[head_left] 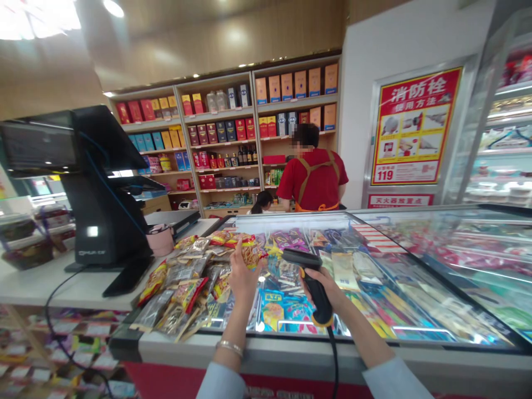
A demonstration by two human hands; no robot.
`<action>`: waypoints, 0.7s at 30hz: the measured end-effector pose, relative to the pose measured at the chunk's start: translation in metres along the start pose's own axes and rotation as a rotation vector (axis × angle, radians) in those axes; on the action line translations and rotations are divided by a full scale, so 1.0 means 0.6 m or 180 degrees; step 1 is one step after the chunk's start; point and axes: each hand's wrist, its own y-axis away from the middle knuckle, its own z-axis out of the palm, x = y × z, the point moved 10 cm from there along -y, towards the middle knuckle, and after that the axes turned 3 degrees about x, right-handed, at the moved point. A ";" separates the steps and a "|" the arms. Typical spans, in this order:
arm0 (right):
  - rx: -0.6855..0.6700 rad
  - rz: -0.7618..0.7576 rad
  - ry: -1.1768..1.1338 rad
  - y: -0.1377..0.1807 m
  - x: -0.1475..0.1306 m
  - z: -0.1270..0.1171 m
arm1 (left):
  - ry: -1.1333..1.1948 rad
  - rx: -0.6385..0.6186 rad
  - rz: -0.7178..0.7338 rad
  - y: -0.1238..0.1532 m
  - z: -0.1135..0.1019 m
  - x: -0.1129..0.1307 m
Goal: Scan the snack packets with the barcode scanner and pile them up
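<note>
My left hand (243,279), with a bracelet at the wrist, is at the right side of a pile of packets. Its fingers are around the lower left of a red and yellow snack packet (251,255), the index finger stretched upward. In my right hand (326,282) is a black barcode scanner (318,291) with yellow trim. Its head points left toward the packet, and its cable hangs down in front of the freezer. Several other snack packets (183,299), silver, red and yellow, lie heaped on the glass left of my hands.
Beneath the glass freezer top (374,299) lie colourful wrapped goods. A checkout terminal (100,210) and a pink cup (160,239) stand on the left counter. Behind, a person in a red shirt (316,180) faces shelves of boxes (220,133); another person's head (262,202) shows lower down.
</note>
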 end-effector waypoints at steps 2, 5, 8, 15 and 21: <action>-0.0004 0.0007 0.0020 -0.001 0.002 -0.001 | 0.0019 -0.0011 0.0029 -0.001 0.000 0.000; -0.0001 0.0072 0.0037 -0.002 0.009 -0.002 | 0.0029 -0.0066 0.0020 -0.002 0.001 0.000; 0.0008 0.0112 0.0020 -0.001 0.010 -0.002 | 0.0042 -0.0085 0.0016 -0.003 0.002 -0.002; 0.0032 0.0127 0.0072 0.003 0.004 0.003 | 0.0024 -0.0047 0.0099 -0.003 0.005 -0.003; 0.0053 0.0123 0.0046 0.002 0.007 -0.001 | 0.0076 -0.0043 0.0074 -0.004 0.003 -0.002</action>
